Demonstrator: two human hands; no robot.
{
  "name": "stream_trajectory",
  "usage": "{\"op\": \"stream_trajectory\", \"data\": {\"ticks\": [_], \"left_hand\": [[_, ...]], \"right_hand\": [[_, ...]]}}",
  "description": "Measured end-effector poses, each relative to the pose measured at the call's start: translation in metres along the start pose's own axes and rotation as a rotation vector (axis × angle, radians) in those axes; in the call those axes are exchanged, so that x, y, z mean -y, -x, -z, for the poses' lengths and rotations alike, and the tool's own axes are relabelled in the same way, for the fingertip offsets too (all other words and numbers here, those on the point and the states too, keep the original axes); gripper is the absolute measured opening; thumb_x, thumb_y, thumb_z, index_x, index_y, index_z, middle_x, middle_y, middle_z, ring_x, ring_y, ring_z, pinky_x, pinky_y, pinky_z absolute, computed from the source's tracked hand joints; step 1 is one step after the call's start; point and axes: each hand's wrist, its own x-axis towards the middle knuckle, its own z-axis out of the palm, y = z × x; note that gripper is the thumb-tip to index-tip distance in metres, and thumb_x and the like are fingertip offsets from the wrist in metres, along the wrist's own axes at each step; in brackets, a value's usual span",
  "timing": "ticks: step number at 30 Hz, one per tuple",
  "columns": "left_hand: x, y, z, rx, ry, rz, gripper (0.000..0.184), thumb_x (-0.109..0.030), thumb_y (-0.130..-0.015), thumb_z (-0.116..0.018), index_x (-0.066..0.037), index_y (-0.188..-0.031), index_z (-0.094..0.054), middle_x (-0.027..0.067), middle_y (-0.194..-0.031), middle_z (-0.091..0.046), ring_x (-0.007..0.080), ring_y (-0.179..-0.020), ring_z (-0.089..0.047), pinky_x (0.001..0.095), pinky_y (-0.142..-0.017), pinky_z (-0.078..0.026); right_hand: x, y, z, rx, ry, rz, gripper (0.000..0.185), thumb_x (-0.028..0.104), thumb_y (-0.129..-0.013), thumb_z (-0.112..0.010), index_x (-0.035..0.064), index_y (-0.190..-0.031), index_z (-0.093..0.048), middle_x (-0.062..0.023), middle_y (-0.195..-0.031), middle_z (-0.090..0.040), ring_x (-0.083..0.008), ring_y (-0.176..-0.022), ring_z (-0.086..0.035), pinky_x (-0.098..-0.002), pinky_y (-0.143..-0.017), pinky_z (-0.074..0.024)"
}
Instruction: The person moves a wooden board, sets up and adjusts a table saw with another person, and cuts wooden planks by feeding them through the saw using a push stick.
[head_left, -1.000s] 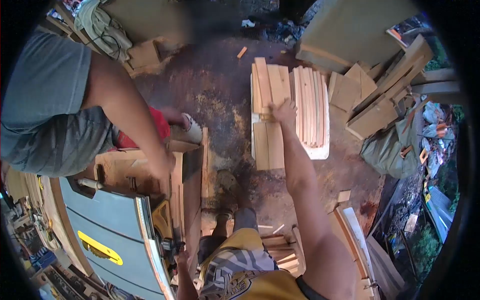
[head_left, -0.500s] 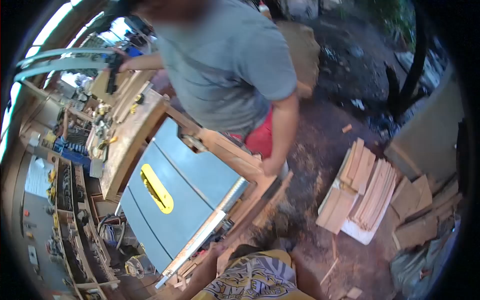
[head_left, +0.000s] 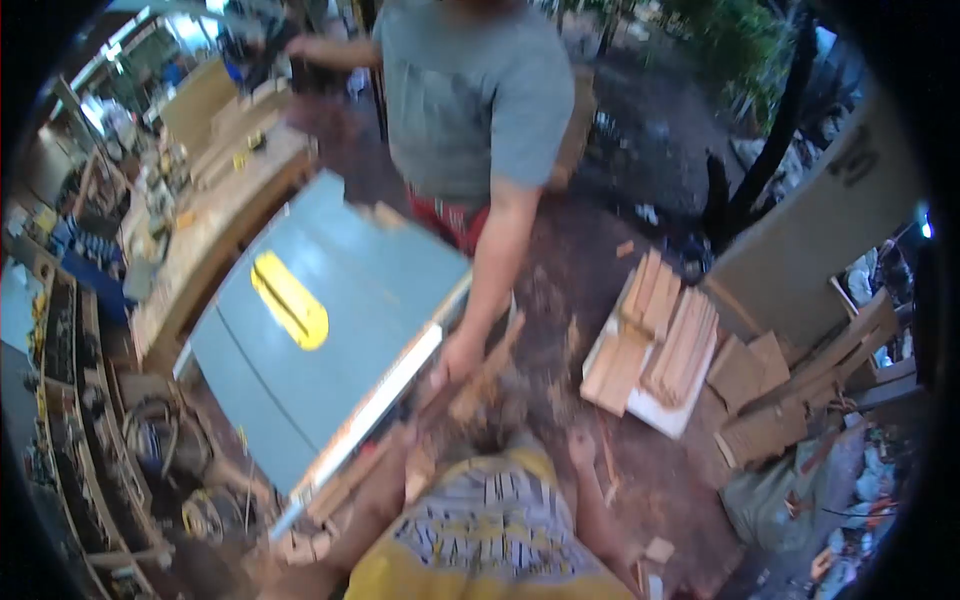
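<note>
My left hand point(head_left: 402, 440) is beside the front rail point(head_left: 370, 405) of a table saw point(head_left: 350, 290), low and blurred; whether it touches anything is unclear. My right hand point(head_left: 581, 447) hangs at my right side, over the floor, with its fingers smeared. The saw has a grey-blue top with a yellow insert point(head_left: 290, 300), in which I cannot make out a blade. Across the saw stands a co-worker in a grey shirt point(head_left: 440, 100). One of the co-worker's hands point(head_left: 460, 358) reaches down at the rail's right end, near my left hand.
On the right, cut wood strips point(head_left: 685, 345) lie stacked on a white board point(head_left: 675, 415) on the floor. A wooden workbench point(head_left: 220, 240) with tools and a yellow tape measure point(head_left: 256, 140) is behind the saw. Wood scraps point(head_left: 765, 430) and a sack point(head_left: 770, 500) lie farther right.
My view has shifted, and my right hand has come into it. The co-worker's arm has moved down toward the rail. The blade seen in the insert before no longer shows.
</note>
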Motion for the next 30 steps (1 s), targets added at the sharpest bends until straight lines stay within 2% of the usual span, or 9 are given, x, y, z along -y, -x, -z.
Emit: {"op": "stream_trajectory", "data": {"ticks": [3, 7, 12, 18, 22, 24, 26, 29, 30], "left_hand": [[0.05, -0.006, 0.001, -0.003, 0.063, 0.101, 0.027, -0.029, -0.091, -0.053, -0.009, -0.073, -0.055, 0.0038, -0.066, -0.057, 0.0181, -0.056, -0.054, 0.0332, -0.047, -0.041], [-0.06, 0.068, -0.006, -0.133, 0.461, 0.321, 0.037, -0.04, -0.094, -0.05, -0.003, -0.098, -0.056, 0.0066, -0.086, -0.063, 0.0176, -0.071, -0.06, 0.0274, -0.06, -0.051], [-0.04, 0.028, -0.03, -0.285, 0.62, 0.335, 0.043, -0.042, -0.093, -0.052, -0.001, -0.107, -0.053, 0.0088, -0.092, -0.062, 0.0183, -0.078, -0.06, 0.0329, -0.071, -0.055], [-0.08, 0.057, -0.026, -0.451, 0.55, 0.325, 0.033, -0.033, -0.091, -0.059, 0.0, -0.092, -0.053, 0.0059, -0.075, -0.056, 0.0161, -0.063, -0.055, 0.0305, -0.053, -0.049], [-0.056, 0.081, -0.033, -0.408, 0.432, 0.116, 0.027, -0.024, -0.09, -0.057, 0.0, -0.102, -0.053, 0.006, -0.076, -0.057, 0.0172, -0.066, -0.057, 0.0309, -0.057, -0.05], [-0.049, 0.111, -0.044, -0.58, 0.538, 0.199, 0.02, -0.019, -0.091, -0.051, -0.004, -0.105, -0.055, 0.0062, -0.08, -0.059, 0.0169, -0.067, -0.057, 0.0299, -0.059, -0.05], [-0.017, 0.143, -0.042, -0.735, 0.741, 0.162, 0.015, -0.018, -0.092, -0.049, -0.008, -0.098, -0.058, 0.0047, -0.081, -0.058, 0.0163, -0.067, -0.057, 0.0287, -0.059, -0.049], [0.098, 0.19, 0.026, -1.002, 1.169, 0.012, 0.022, -0.012, -0.09, -0.05, -0.002, -0.107, -0.059, 0.0127, -0.087, -0.065, 0.0249, -0.08, -0.064, 0.0349, -0.062, -0.053], [0.127, 0.206, 0.055, -1.139, 1.114, -0.035, 0.016, -0.011, -0.087, -0.05, -0.001, -0.095, -0.061, 0.0091, -0.084, -0.064, 0.0246, -0.074, -0.061, 0.0347, -0.061, -0.051]], "right_hand": [[-0.024, 0.026, -0.034, 0.057, 0.048, -0.04, 0.023, 0.024, -0.081, -0.058, 0.0053, -0.089, -0.068, -0.0158, -0.09, -0.067, -0.0303, -0.09, -0.064, -0.0367, -0.08, -0.0481], [-0.002, 0.024, -0.028, 0.219, 0.174, -0.024, 0.019, 0.018, -0.076, -0.058, 0.007, -0.085, -0.07, -0.0163, -0.088, -0.068, -0.0285, -0.086, -0.065, -0.0363, -0.078, -0.0495], [0.016, 0.009, -0.002, 0.452, 0.354, -0.01, 0.019, 0.018, -0.076, -0.057, 0.0078, -0.085, -0.07, -0.0148, -0.085, -0.069, -0.0273, -0.085, -0.066, -0.0342, -0.078, -0.0508], [0.019, -0.011, 0.009, 0.544, 0.429, 0.125, 0.023, 0.026, -0.078, -0.061, 0.0084, -0.091, -0.07, -0.0142, -0.088, -0.069, -0.0256, -0.086, -0.067, -0.0354, -0.079, -0.0512], [0.111, -0.008, -0.019, 0.711, 0.185, 0.24, 0.029, 0.027, -0.082, -0.065, 0.0063, -0.103, -0.065, -0.0147, -0.093, -0.068, -0.0238, -0.089, -0.067, -0.0341, -0.079, -0.0507], [0.182, -0.005, -0.044, 0.697, 0.041, 0.463, 0.03, 0.023, -0.085, -0.064, 0.0028, -0.107, -0.06, -0.0136, -0.089, -0.068, -0.0264, -0.082, -0.067, -0.0346, -0.075, -0.0509], [0.204, -0.008, -0.096, 0.799, -0.362, 0.274, 0.039, 0.025, -0.087, -0.064, 0.0021, -0.117, -0.053, -0.0073, -0.082, -0.064, -0.0239, -0.08, -0.066, -0.0338, -0.075, -0.0512], [0.25, -0.001, -0.128, 0.955, -0.74, -0.254, 0.048, 0.023, -0.088, -0.064, 0.0041, -0.127, -0.043, -0.0097, -0.1, -0.057, -0.0254, -0.089, -0.062, -0.0346, -0.077, -0.0519], [0.258, 0.0, -0.136, 0.93, -0.874, -0.363, 0.048, 0.022, -0.088, -0.064, 0.0046, -0.127, -0.043, -0.0104, -0.102, -0.056, -0.0252, -0.092, -0.061, -0.0349, -0.079, -0.0517]]}}
